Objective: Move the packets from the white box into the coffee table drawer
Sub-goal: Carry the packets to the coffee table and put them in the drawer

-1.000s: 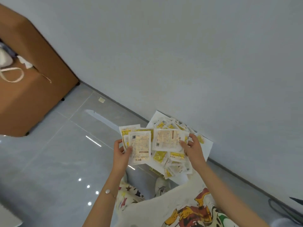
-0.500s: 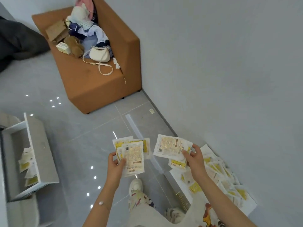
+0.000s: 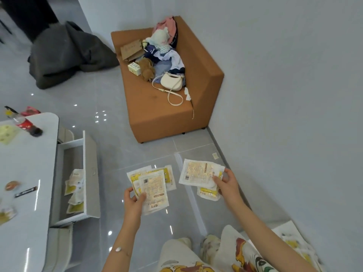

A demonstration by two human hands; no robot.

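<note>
I have a fan of packets (image 3: 152, 185) pinched in my left hand (image 3: 133, 203) — thumb on the front of the top one, fingers curled behind. They are white sachets with yellow print, and the top one shows its label side. My right hand (image 3: 227, 186) grips a second bunch of packets (image 3: 198, 174) by its right edge, thumb on top, with another yellow-printed sachet hanging below the rest. I hold both bunches up over the grey floor (image 3: 149, 150), apart from each other and out beyond my knees.

To my left the drawer (image 3: 90, 173) of the coffee table (image 3: 27, 169) stands pulled out, and several loose packets (image 3: 75, 190) of the same kind lie inside it. The white box (image 3: 284, 229) sits on the floor by the wall at my lower right, partly hidden behind my right arm, with more sachets (image 3: 294, 244) in it.

On the table top are a bottle with a red label (image 3: 26, 125), a dark stick-shaped wrapper (image 3: 25, 192) and a few other small wrappers. Farther off, an orange sofa (image 3: 159, 116) stands in the corner. It carries a white handbag (image 3: 171, 82), a heap of clothes (image 3: 167, 55), a brown soft toy (image 3: 147, 69) and a brown paper bag (image 3: 132, 49). A dark grey blanket (image 3: 66, 54) lies crumpled on the floor to the left of it.
</note>
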